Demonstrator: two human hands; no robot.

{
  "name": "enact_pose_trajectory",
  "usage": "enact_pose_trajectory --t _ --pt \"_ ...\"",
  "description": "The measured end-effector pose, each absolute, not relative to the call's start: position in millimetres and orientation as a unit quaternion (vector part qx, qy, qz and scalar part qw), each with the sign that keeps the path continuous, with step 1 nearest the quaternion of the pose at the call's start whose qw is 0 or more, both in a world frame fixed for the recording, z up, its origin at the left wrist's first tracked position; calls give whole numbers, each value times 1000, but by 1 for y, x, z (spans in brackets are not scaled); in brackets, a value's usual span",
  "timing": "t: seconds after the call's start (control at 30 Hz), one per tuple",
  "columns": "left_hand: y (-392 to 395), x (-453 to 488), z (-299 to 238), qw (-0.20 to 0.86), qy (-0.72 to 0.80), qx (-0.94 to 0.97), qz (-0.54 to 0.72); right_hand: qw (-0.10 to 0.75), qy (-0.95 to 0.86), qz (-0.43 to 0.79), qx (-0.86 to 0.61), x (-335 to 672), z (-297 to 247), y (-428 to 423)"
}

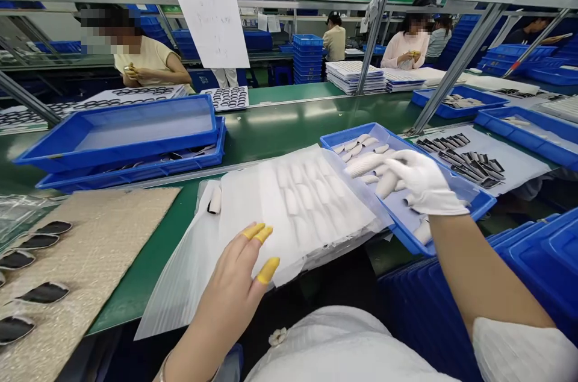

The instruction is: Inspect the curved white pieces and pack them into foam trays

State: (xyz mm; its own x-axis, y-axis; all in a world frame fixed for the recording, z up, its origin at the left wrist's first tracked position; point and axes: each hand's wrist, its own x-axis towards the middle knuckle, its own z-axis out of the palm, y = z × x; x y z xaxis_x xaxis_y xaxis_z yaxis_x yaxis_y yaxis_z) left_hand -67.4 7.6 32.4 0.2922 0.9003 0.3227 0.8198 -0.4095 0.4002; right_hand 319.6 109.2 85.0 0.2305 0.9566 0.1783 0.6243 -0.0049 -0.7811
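My left hand (239, 276) wears yellow finger cots and lies flat, fingers stretched, on a white foam sheet (289, 213) that covers rows of small white pieces. My right hand (422, 180), in a white glove, reaches into a blue tray (406, 231) and is closed around a few white wrapped pieces (368, 164). More of these pieces lie in the tray's far corner. One black-and-white piece (214, 201) rests at the sheet's left edge.
Stacked blue trays (121, 141) stand at the far left. A tan mat (90, 261) holds dark oval parts (43, 293). Black parts (465, 156) lie on a white sheet to the right. Blue bins (537, 261) sit below. Other people work across the green belt (289, 123).
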Motion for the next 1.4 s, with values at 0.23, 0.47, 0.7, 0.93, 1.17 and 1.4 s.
enact_pose_trajectory --t 0.23,0.47,0.7,0.93,1.17,1.4 --pt "19 -24 38 182 563 772 231 297 -791 246 -475 198 80 72" --pt "13 -23 23 582 521 530 330 430 -634 491 -415 183 50 70" --pt "4 -21 16 755 426 356 349 369 -510 657 -414 181 33 68" --pt "1 -18 18 781 405 334 339 351 -493 697 -384 171 26 64" --pt "1 -18 17 782 405 335 335 352 -505 688 -384 171 25 65" --pt "2 -16 19 772 410 358 328 365 -509 680 -381 171 26 64"
